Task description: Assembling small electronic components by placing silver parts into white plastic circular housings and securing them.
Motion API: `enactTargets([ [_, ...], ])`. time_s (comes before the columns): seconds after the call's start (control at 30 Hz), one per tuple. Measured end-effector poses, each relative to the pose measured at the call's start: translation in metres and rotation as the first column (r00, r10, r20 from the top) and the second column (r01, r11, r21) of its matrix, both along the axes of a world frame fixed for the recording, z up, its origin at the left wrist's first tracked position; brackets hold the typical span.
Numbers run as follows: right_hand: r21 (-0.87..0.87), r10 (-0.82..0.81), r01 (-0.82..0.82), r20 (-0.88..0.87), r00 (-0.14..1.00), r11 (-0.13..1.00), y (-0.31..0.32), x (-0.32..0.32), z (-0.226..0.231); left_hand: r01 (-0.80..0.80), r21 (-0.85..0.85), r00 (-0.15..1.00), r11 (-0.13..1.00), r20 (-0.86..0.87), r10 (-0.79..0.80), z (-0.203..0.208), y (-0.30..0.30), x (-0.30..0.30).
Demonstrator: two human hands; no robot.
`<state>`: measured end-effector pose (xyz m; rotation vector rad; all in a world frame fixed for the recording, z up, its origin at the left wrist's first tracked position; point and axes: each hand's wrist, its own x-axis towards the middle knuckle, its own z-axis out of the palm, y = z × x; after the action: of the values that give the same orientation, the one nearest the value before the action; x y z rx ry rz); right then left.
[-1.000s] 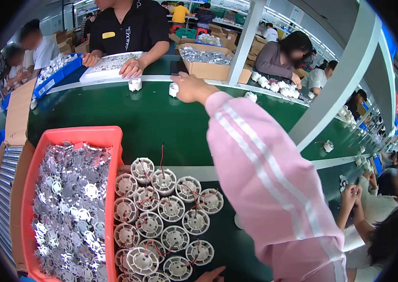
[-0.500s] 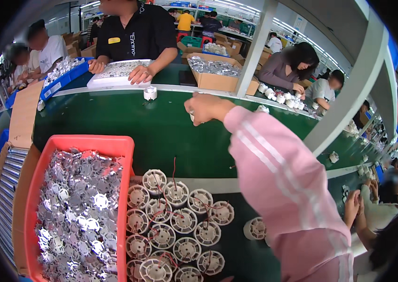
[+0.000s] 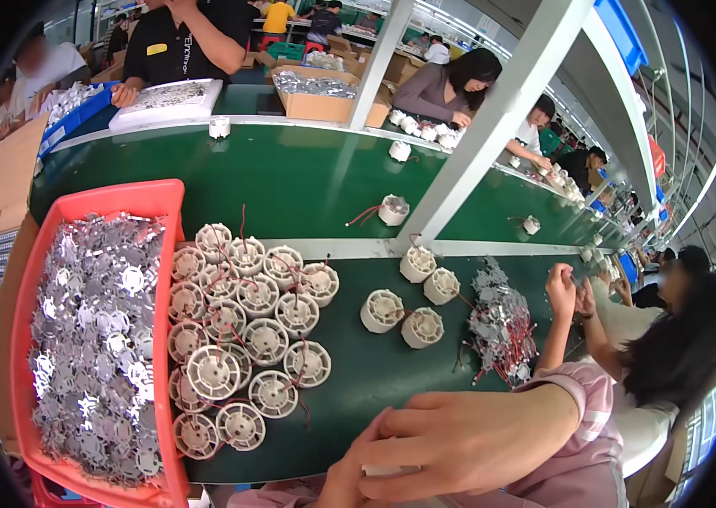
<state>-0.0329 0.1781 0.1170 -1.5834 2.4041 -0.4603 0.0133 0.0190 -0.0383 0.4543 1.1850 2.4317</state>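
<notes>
My right hand (image 3: pixel 468 436), in a pink sleeve, curls over my left hand (image 3: pixel 345 478) at the lower edge. A small white part (image 3: pixel 392 469) shows between the right hand's fingers; most of it is hidden, so its kind is unclear. My left fingers press in from below and are largely covered. Left of the hands, white round plastic housings (image 3: pixel 267 342) with spoked faces and red wires stand packed together on the dark green table (image 3: pixel 358 381). Several more white housings (image 3: pixel 382 311) stand beyond my hands.
A red bin (image 3: pixel 170 339) full of flat silvery metal pieces (image 3: pixel 96 339) stands at left. A pile of metal pieces with red wires (image 3: pixel 500 326) lies at right. Beyond runs a green belt (image 3: pixel 290 182) carrying white units (image 3: pixel 393 210), with a grey post (image 3: pixel 493 127). Co-workers sit across and at right.
My right hand has come back from over the green belt to my left hand at the lower edge. The view has turned right. The person opposite has raised one hand.
</notes>
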Motion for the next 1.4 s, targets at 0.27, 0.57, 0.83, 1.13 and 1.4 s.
enactTargets([
  [0.27,-0.395,-0.208,0.391,0.43,0.878,0.832,0.029,0.025,-0.048,0.163,-0.516,0.951,0.841,-0.145,-0.273,0.024,-0.035,-0.016],
  [0.57,-0.39,-0.419,0.625,0.494,0.762,0.677,0.038,0.036,-0.088,0.158,-0.102,0.962,0.982,-0.208,-0.177,0.019,-0.013,-0.027],
  [0.83,-0.407,-0.515,0.702,0.483,0.708,0.584,0.038,0.046,-0.103,0.248,-0.236,0.966,0.94,0.13,-0.222,0.006,-0.025,-0.021],
  [1.13,-0.393,-0.59,0.729,0.429,0.684,0.56,0.044,0.042,-0.109,0.155,-0.311,0.988,0.938,0.033,-0.152,-0.003,-0.024,-0.024],
  [1.4,-0.392,-0.75,0.705,0.053,0.659,0.592,0.033,0.027,-0.13,-0.575,-0.663,0.702,0.48,-0.701,-0.128,-0.005,-0.006,-0.036],
])
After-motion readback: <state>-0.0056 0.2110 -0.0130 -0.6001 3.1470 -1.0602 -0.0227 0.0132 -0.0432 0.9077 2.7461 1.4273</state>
